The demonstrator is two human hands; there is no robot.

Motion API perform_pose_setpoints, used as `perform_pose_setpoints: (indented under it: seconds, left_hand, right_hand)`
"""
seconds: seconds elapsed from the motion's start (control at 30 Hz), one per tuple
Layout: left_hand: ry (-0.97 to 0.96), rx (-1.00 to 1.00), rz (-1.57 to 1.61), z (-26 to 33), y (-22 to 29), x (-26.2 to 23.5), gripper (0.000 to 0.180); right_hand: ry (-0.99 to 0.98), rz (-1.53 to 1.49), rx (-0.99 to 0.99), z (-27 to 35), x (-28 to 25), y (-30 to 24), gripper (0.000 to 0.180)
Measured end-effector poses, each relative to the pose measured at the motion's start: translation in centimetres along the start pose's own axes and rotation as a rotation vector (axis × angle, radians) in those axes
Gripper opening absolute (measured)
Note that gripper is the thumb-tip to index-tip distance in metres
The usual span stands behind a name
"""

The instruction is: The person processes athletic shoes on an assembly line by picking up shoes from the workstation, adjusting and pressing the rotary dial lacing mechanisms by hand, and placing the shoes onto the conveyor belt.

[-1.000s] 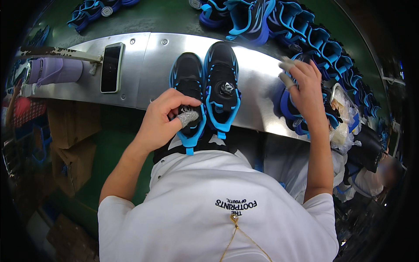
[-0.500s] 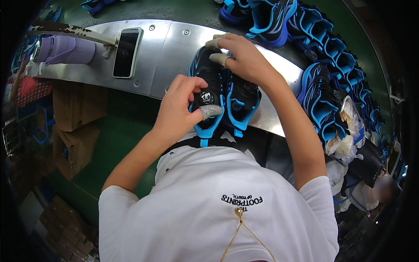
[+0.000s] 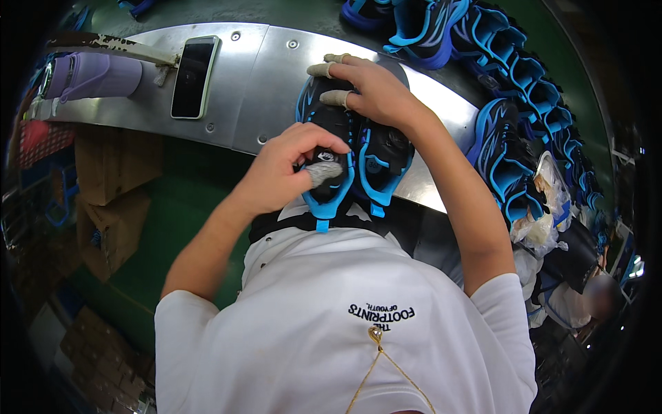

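A pair of black-and-blue shoes stands side by side, toes pointing away from me, over the near edge of the metal table. On the left shoe, a round black dial sits on the tongue. My left hand curls round that dial, forefinger past its far side and thumb, in a grey finger cover, at its near side. Across the toe end lies my right hand, its pale-covered fingertips bent over the left shoe's front. The right shoe is partly hidden under the right wrist.
A phone and a lilac bottle lie on the metal table to the left. Rows of similar shoes line the right side and back. Cardboard boxes stand low at left; a plastic bag hangs at right.
My left forefinger has stretched further right across the dial, and the thumb has shifted slightly left. My right hand stays over the toe, its fingers a little further left.
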State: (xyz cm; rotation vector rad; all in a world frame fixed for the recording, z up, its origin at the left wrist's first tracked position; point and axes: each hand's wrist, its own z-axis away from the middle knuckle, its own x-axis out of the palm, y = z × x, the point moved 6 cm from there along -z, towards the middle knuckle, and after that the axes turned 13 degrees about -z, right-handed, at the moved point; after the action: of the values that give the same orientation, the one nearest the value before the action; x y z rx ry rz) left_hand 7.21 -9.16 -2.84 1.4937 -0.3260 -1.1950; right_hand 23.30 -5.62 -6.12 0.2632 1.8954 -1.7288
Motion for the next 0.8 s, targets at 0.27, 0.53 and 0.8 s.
perform_pose_setpoints:
  seconds: [0.27,0.53,0.8]
  left_hand:
    - [0.204,0.105,-0.257,4.2,4.0,-0.6,0.022]
    - [-0.141,-0.046,-0.001,3.8,6.6,3.5,0.037]
    - [-0.251,0.105,-0.504,4.6,7.4,5.4,0.079]
  right_hand:
    - [0.186,-0.504,0.183,6.7,-6.5,-1.5,0.039]
    - [0.222,-0.310,0.125,11.6,-2.9,-4.4,0.037]
    - [0.230,-0.464,0.088,12.4,-4.0,-3.5,0.043]
